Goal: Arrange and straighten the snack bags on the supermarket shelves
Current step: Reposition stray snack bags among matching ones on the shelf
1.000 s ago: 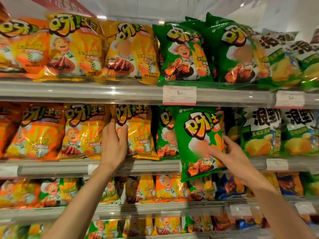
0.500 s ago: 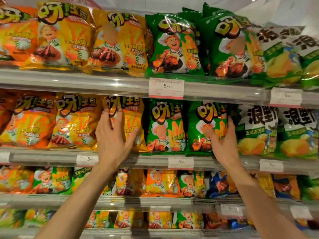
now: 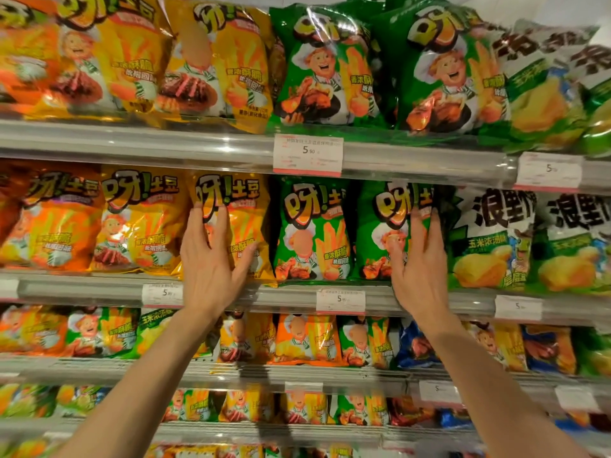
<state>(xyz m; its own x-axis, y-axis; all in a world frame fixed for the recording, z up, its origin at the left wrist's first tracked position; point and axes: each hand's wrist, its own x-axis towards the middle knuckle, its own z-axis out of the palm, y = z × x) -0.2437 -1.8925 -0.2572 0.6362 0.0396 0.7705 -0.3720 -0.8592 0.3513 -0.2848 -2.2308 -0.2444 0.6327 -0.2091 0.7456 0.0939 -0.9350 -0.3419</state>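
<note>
A: We have both hands up on the second shelf [image 3: 99,289]. Our left hand [image 3: 211,259] lies flat on the yellow bag [image 3: 238,226], fingers straight and spread, thumb out to the right over the bag's lower half.

B: So we grip nothing there?

A: No, an open palm pressed on the front of the bag. The bag stands upright at the right end of the yellow row, just beside the first green bag [image 3: 314,233].

B: And our right hand [image 3: 420,262]?

A: It rests on the second green bag [image 3: 390,226], fingers straight and reaching up along the bag's right edge, thumb stretched left across the printed chef. Again a flat, wide hand, nothing pinched.

B: Where does that bag sit?

A: Upright on the same shelf, between the first green bag and the white-and-green bag [image 3: 489,239], touching both as far as we can tell.

B: What else do we see?

A: A price tag [image 3: 307,155] reading 5.90 on the top shelf edge, and another tag [image 3: 340,300] on the rail between our wrists. Above, larger yellow and green bags lean forward; below, two more shelves hold smaller bags in mixed colours, partly hidden behind our forearms.
</note>
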